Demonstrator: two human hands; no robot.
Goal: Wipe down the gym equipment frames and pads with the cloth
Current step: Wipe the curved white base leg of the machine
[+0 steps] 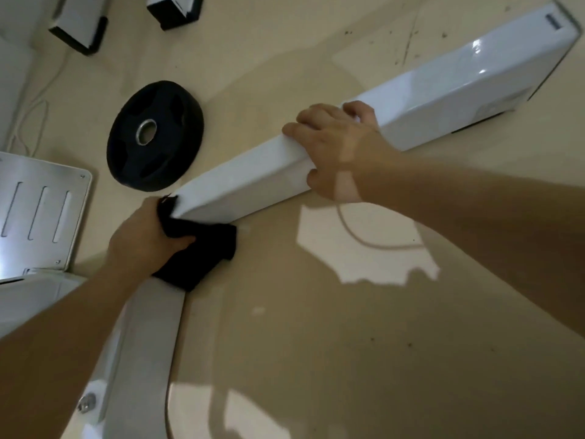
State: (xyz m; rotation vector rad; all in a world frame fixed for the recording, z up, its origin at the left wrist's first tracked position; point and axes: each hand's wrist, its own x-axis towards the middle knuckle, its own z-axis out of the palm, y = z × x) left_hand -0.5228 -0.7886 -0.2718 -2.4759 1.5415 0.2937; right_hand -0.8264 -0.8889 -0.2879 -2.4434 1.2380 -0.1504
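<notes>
Left hand [144, 237] grips crumpled black cloth [202, 258] against glossy white frame [443, 90].

On the near side of the white beam [395, 112] the tan floor [348, 343] lay wide open, crossed only by a thin pale cord [364, 240] close under the beam's middle, so a hand could pass freely there. Along the beam itself the right hand [335, 144] gripped the middle and the left hand [148, 236], bunching a black cloth [202, 255], blocked its lower end, leaving the upper stretch free. Beyond the beam a black weight plate [155, 136] lay just beside that lower end, with a slotted metal plate [41, 210] further left and black-capped frame feet [79, 23] well beyond.
</notes>
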